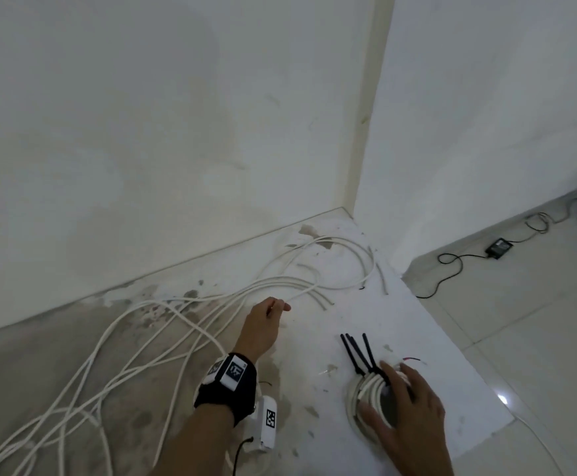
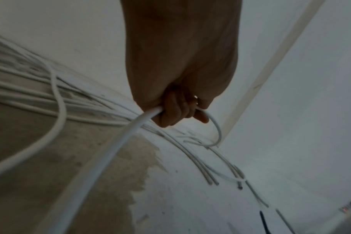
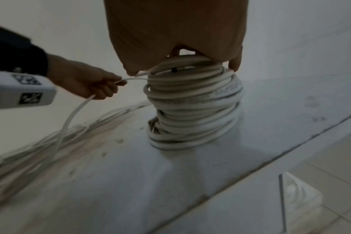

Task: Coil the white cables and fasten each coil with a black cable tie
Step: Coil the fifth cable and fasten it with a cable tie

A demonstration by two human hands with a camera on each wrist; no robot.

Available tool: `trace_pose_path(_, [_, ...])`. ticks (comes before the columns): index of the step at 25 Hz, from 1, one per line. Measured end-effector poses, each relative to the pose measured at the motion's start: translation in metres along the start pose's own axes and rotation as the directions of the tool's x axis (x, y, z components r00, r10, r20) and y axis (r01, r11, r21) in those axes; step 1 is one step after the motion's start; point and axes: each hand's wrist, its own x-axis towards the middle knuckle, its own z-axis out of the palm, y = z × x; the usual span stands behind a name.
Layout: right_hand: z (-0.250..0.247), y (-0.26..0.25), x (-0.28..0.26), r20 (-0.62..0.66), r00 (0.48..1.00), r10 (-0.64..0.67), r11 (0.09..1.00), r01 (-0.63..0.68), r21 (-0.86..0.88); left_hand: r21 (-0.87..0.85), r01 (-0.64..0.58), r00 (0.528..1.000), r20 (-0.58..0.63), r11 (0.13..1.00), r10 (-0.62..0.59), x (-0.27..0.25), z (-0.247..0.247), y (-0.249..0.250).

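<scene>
Right hand [image 1: 407, 413] lies nearest the head camera, its fingers [image 1: 374, 420] spread over the top of a stack of coiled white cable [image 3: 192, 107] that stands on the pale floor [image 1: 314, 341]; the thumb and fingertips curl down over the uppermost loops. Black cable ties [image 1: 360, 355] stick up and away from the far edge of that stack, their ends touching the coils beside the fingers. Left hand [image 1: 263, 324] reaches forward, well apart from the stack, with its fingers curled round one loose white cable [image 2: 114, 148], which enters the fist from below and leaves it past the thumb in a thin curved end. Beyond it, many more loose white cables [image 1: 142, 341] sprawl across the stained grey floor toward the wall [image 1: 142, 132], several cut ends lying near the corner. Farther right, on the tiled floor, a black power adapter [image 1: 499, 248] lies with its thin dark cord.
</scene>
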Motion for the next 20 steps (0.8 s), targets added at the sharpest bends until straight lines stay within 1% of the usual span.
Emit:
trace_pose_path(2, [-0.016, -0.017, -0.001, -0.112, 0.991, 0.072, 0.992, -0.060, 0.112, -0.067, 0.011, 0.993, -0.120, 0.998, -0.019, -0.028, -0.032, 0.001])
trace_pose_path(3, [-0.024, -0.028, -0.002, -0.179, 0.980, 0.091, 0.986, -0.064, 0.153, -0.126, 0.022, 0.987, -0.157, 0.992, -0.042, -0.037, -0.047, 0.003])
trace_pose_path(4, [-0.030, -0.044, -0.003, -0.219, 0.974, 0.058, 0.982, -0.017, 0.187, -0.200, 0.030, 0.981, -0.182, 0.979, -0.067, -0.048, -0.065, 0.004])
trace_pose_path(5, [-0.032, -0.061, -0.004, -0.222, 0.975, -0.021, 0.973, 0.071, 0.220, -0.282, 0.039, 0.979, -0.180, 0.959, -0.093, -0.056, -0.078, 0.007])
trace_pose_path(6, [-0.029, -0.084, -0.005, -0.162, 0.979, -0.126, 0.942, 0.169, 0.289, -0.381, 0.049, 0.978, -0.168, 0.924, -0.121, -0.068, -0.093, 0.012])
trace_pose_path(7, [-0.026, -0.112, -0.005, -0.044, 0.972, -0.230, 0.886, 0.227, 0.403, -0.481, 0.061, 0.978, -0.146, 0.875, -0.148, -0.079, -0.107, 0.017])
trace_pose_path(8, [-0.020, -0.141, -0.004, 0.114, 0.943, -0.313, 0.828, 0.211, 0.520, -0.583, 0.078, 0.978, -0.111, 0.809, -0.175, -0.089, -0.117, 0.025])
trace_pose_path(9, [-0.013, -0.174, -0.005, 0.286, 0.871, -0.399, 0.779, 0.158, 0.606, -0.673, 0.086, 0.977, -0.088, 0.735, -0.195, -0.102, -0.130, 0.032])
trace_pose_path(10, [-0.006, -0.205, -0.006, 0.439, 0.762, -0.477, 0.744, 0.083, 0.663, -0.745, 0.094, 0.976, -0.061, 0.660, -0.208, -0.113, -0.142, 0.039])
trace_pose_path(11, [-0.002, -0.235, -0.011, 0.529, 0.648, -0.548, 0.702, 0.013, 0.712, -0.793, 0.091, 0.974, -0.054, 0.602, -0.219, -0.127, -0.159, 0.042])
trace_pose_path(12, [0.001, -0.260, -0.018, 0.568, 0.562, -0.601, 0.664, -0.045, 0.746, -0.820, 0.089, 0.972, -0.052, 0.565, -0.230, -0.140, -0.178, 0.044])
trace_pose_path(13, [0.002, -0.275, -0.022, 0.595, 0.498, -0.631, 0.644, -0.091, 0.759, -0.833, 0.093, 0.968, -0.052, 0.545, -0.245, -0.151, -0.196, 0.044])
trace_pose_path(14, [0.003, -0.285, -0.028, 0.622, 0.436, -0.651, 0.647, -0.109, 0.754, -0.832, 0.095, 0.964, -0.061, 0.547, -0.260, -0.165, -0.219, 0.041])
trace_pose_path(15, [0.006, -0.285, -0.031, 0.655, 0.371, -0.658, 0.671, -0.107, 0.734, -0.817, 0.101, 0.959, -0.072, 0.568, -0.273, -0.177, -0.240, 0.037])
trace_pose_path(17, [0.008, -0.279, -0.031, 0.746, 0.206, -0.634, 0.751, -0.067, 0.657, -0.756, 0.116, 0.948, -0.109, 0.644, -0.298, -0.210, -0.281, 0.028])
trace_pose_path(18, [0.009, -0.273, -0.025, 0.788, 0.142, -0.599, 0.793, -0.031, 0.609, -0.731, 0.137, 0.944, -0.108, 0.669, -0.312, -0.224, -0.295, 0.024])
trace_pose_path(19, [0.008, -0.270, -0.017, 0.817, 0.095, -0.568, 0.822, 0.027, 0.568, -0.712, 0.154, 0.941, -0.106, 0.685, -0.322, -0.240, -0.306, 0.020])
trace_pose_path(20, [0.006, -0.269, -0.005, 0.842, 0.069, -0.535, 0.844, 0.097, 0.528, -0.705, 0.156, 0.940, -0.110, 0.692, -0.324, -0.253, -0.312, 0.017])
